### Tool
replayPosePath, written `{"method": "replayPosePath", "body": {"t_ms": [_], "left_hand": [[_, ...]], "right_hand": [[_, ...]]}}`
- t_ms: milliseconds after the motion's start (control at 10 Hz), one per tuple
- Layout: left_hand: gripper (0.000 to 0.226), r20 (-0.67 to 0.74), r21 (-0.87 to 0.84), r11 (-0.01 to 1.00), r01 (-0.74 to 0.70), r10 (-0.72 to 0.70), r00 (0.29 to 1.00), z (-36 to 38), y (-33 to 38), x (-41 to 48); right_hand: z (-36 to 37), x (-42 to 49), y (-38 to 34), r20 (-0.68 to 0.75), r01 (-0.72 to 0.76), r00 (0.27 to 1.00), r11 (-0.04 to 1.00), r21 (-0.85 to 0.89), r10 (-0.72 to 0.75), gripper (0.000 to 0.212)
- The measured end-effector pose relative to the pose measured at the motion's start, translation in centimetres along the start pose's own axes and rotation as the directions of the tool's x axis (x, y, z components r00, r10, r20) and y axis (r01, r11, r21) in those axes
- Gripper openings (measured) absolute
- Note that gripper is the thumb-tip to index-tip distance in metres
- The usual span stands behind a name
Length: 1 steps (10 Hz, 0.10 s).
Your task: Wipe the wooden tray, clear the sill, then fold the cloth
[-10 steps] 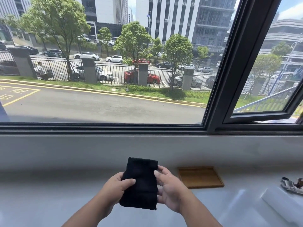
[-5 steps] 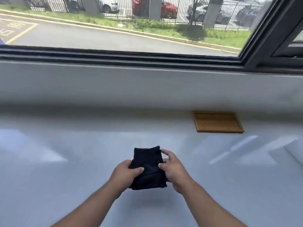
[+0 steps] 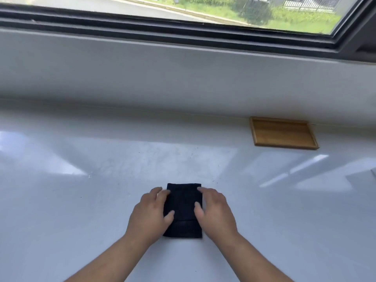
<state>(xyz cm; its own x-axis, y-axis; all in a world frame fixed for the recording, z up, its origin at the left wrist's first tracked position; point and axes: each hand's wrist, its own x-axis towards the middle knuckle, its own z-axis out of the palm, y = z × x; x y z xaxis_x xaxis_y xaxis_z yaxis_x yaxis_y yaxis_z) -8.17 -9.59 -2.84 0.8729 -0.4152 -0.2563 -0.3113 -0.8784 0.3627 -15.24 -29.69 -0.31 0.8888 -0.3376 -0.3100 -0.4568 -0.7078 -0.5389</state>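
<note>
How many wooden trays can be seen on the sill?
1. The wooden tray lies at the back right of the sill, against the wall. More could be outside the picture.

A folded black cloth [image 3: 184, 210] lies flat on the white sill [image 3: 81, 200]. The left hand [image 3: 151, 212] and right hand [image 3: 215, 212] press its two sides, fingers spread. Beyond the cloth, to its right, a wooden tray [image 3: 282, 133] sits against the wall.

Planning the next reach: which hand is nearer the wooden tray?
Right. The right hand rests on the folded cloth's right edge, on the wooden tray's side; the left hand is at the cloth's left edge, farther away.
</note>
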Motion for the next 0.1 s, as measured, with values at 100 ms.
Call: {"method": "replayPosePath", "body": {"t_ms": [100], "left_hand": [[0.083, 0.21, 0.055, 0.998, -0.036, 0.024, 0.977, -0.65, 0.7, -0.2]], "right_hand": [[0.11, -0.66, -0.33, 0.254, 0.071, 0.966, 0.996, -0.063, -0.053, 0.062]]}}
